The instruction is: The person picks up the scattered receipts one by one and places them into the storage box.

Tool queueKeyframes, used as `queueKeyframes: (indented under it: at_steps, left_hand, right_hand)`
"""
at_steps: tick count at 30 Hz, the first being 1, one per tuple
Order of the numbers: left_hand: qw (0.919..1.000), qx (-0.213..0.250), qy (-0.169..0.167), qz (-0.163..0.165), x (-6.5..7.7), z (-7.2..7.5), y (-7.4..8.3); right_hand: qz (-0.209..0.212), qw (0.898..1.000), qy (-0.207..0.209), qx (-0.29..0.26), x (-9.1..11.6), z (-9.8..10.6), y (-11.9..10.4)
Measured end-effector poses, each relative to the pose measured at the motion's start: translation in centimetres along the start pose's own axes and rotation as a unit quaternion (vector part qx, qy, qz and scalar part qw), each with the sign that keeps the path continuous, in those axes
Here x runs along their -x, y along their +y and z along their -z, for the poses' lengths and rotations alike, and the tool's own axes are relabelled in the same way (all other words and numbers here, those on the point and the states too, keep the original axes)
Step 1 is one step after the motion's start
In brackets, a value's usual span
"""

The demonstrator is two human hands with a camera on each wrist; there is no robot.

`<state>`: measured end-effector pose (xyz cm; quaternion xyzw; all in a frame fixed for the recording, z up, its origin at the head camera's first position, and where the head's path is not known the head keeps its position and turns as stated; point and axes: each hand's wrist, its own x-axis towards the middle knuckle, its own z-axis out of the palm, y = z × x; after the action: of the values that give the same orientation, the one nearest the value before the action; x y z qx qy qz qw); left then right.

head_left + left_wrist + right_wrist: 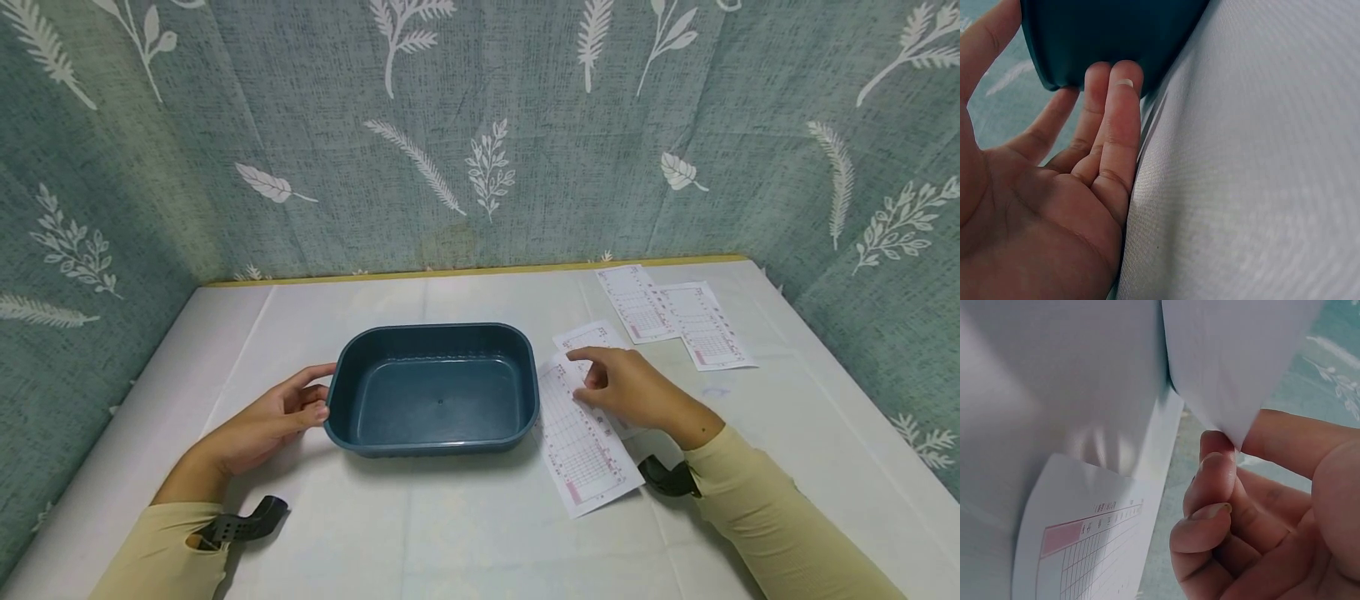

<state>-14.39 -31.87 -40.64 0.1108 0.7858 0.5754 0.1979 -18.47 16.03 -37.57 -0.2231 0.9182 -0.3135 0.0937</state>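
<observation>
White paper (pixel 588 450) in the right hand (pixel 633 387), long and narrow, printed with a fine pinkish grid, rows of tiny characters and a pink block near the lower end. Caught at the edge between thumb and fingertips, a tight little pinch, other fingers curled in close by. Tilted up off the white table (pixel 330 533), plain back showing in the right wrist view. Just right of the tray (pixel 438 421), very close to the rim; touching or apart, hard to tell.

Over to the tray now: dark teal, rounded at the corners, upright on the table, smooth-walled, bare floor in full view inside, one small dot near the middle. Against the left end, the left hand (pixel 273 417), loosely spread, fingers slightly bent, tips resting on the outer wall, not wrapped round.

Partly under the pinched paper, a second sheet (pixel 588 333) with similar print. Farther back on the right, a third sheet (pixel 637 304) and a fourth sheet (pixel 705 325), edges meeting. Behind, grey-green cloth (pixel 420 133) with white leaf sprigs.
</observation>
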Motion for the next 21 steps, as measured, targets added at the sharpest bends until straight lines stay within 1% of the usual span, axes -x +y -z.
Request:
queueKeyframes:
  at_steps: [9,13,21]
  left_hand:
    - [1.0,0.001,-0.001,-0.001,0.03,0.02,-0.11]
    - [1.0,0.001,0.0,0.002,0.02,-0.06,-0.02]
    - [1.0,-0.004,0.002,0.002,0.01,-0.07,0.0]
  right_hand:
    - [-0.013,1.0,-0.012,-0.024,0.15,0.1,-0.17]
    - [-0.017,0.999,-0.011,-0.027,0.13,0.13,-0.11]
    - [0.001,0.999,0.001,-0.041,0.09,0.39,-0.07]
